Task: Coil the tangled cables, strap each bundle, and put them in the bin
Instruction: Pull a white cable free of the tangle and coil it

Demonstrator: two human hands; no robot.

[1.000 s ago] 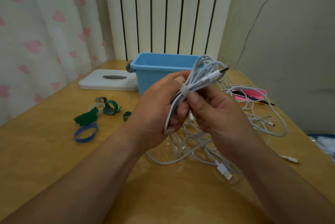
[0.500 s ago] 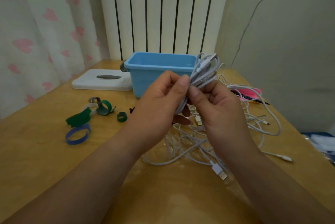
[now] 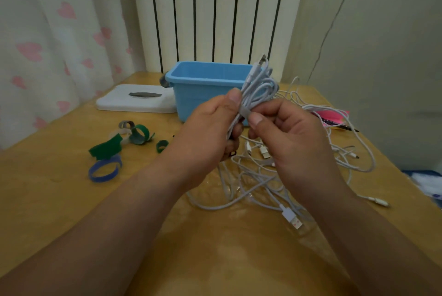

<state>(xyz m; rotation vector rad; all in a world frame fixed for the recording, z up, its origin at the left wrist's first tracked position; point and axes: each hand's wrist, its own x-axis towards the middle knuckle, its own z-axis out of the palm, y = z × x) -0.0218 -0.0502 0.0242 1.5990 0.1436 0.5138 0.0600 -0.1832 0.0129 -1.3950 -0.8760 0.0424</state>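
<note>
My left hand (image 3: 207, 133) grips a coiled white cable bundle (image 3: 259, 85), held above the table in front of the blue bin (image 3: 203, 90). A pale grey strap (image 3: 244, 112) wraps the bundle's middle. My right hand (image 3: 291, 137) pinches that strap with thumb and fingers. Below both hands a heap of tangled white cables (image 3: 267, 176) lies on the wooden table (image 3: 59, 200), with a USB plug (image 3: 294, 219) at its near edge.
Loose straps lie left of my hands: a blue loop (image 3: 104, 170), a green strip (image 3: 106, 147), and a green ring (image 3: 141, 134). A white lid (image 3: 136, 101) sits left of the bin. Pink items (image 3: 332, 117) lie at the right. A radiator and a curtain stand behind the table.
The bundle has turned more upright and its grey strap shows again between my thumbs. My view has shifted a little, so the bin and straps sit slightly differently in frame.
</note>
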